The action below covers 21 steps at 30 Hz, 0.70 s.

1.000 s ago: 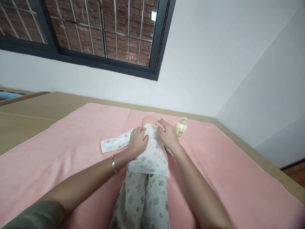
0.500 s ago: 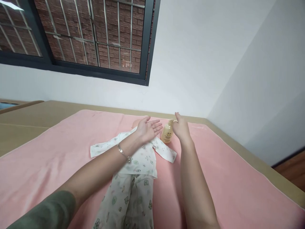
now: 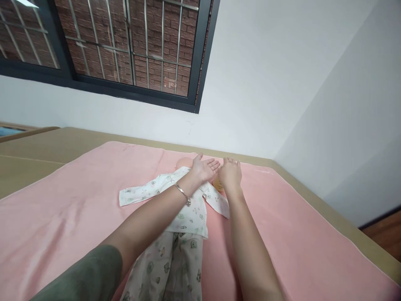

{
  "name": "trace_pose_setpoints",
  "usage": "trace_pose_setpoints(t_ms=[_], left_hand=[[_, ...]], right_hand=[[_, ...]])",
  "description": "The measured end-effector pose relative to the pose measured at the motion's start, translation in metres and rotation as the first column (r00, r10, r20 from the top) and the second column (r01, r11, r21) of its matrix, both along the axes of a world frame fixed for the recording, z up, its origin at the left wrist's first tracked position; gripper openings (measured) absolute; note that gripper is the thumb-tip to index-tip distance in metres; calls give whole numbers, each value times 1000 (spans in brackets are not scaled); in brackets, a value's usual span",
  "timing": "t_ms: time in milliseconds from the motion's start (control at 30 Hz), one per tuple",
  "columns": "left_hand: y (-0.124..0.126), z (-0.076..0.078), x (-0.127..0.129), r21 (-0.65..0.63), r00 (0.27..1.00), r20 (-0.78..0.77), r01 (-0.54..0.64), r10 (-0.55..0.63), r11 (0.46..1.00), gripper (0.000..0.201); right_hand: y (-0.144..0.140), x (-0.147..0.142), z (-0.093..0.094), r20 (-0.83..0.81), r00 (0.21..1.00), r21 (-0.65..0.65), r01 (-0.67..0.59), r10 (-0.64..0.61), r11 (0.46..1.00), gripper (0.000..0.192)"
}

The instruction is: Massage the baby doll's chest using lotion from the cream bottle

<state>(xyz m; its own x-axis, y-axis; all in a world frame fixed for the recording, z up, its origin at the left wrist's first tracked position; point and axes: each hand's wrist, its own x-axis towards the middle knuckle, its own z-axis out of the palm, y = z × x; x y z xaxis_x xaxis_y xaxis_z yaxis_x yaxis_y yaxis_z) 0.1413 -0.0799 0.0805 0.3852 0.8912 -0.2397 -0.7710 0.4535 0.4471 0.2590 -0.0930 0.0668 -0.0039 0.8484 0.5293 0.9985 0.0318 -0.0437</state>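
Observation:
A baby doll (image 3: pixel 184 209) in white clothes with a green animal print lies on its back on a pink towel (image 3: pixel 78 209). Its bare head (image 3: pixel 182 162) points toward the wall. My left hand (image 3: pixel 205 169) hovers palm up above the doll's chest, fingers spread, holding nothing; a silver bracelet is on the wrist. My right hand (image 3: pixel 230 174) lies, back up, over a yellow pump bottle (image 3: pixel 216 184) beside the doll's shoulder. The hand hides nearly all of the bottle and its own grip. The two hands almost touch.
The towel covers a tan bed surface (image 3: pixel 46 146) that runs to a white wall (image 3: pixel 250 83). A barred window (image 3: pixel 125 42) with a dark frame is set in that wall. The bed's right edge (image 3: pixel 360 238) drops to a wooden floor.
My hands left the doll's chest. The left one turned palm up and moved next to the bottle; the right one came from beside the bottle to lie over its top.

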Motion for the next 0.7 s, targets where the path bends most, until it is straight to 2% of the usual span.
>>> trace_pose_setpoints(t_ms=[100, 167, 300, 433, 533, 633, 700], left_hand=[[-18, 1, -18, -34, 992, -126, 12, -16, 999, 69], [-34, 2, -33, -66, 977, -199, 61, -73, 996, 64], [-65, 12, -62, -77, 952, -254, 158, -172, 984, 56], [-88, 28, -86, -50, 960, -220, 165, -172, 985, 53], [-99, 38, -99, -21, 970, -185, 158, -159, 987, 52], [-105, 45, -107, 8, 982, -163, 96, -93, 995, 49], [-108, 49, -110, 17, 986, -163, 22, -19, 1000, 44]], right_hand=[[1, 0, 2, -10, 1000, 8, 17, -17, 1000, 40], [2, -3, 4, -35, 998, -5, 43, -44, 999, 41], [3, -10, 10, -66, 993, -47, 96, -99, 994, 40], [1, -18, 9, -82, 988, -39, 131, -133, 991, 40], [-1, -23, 1, -11, 990, -5, 137, -137, 991, 42], [-1, -25, -4, 9, 992, -21, 130, -130, 991, 48], [-1, -26, -2, -58, 990, -76, 121, -126, 990, 53]])
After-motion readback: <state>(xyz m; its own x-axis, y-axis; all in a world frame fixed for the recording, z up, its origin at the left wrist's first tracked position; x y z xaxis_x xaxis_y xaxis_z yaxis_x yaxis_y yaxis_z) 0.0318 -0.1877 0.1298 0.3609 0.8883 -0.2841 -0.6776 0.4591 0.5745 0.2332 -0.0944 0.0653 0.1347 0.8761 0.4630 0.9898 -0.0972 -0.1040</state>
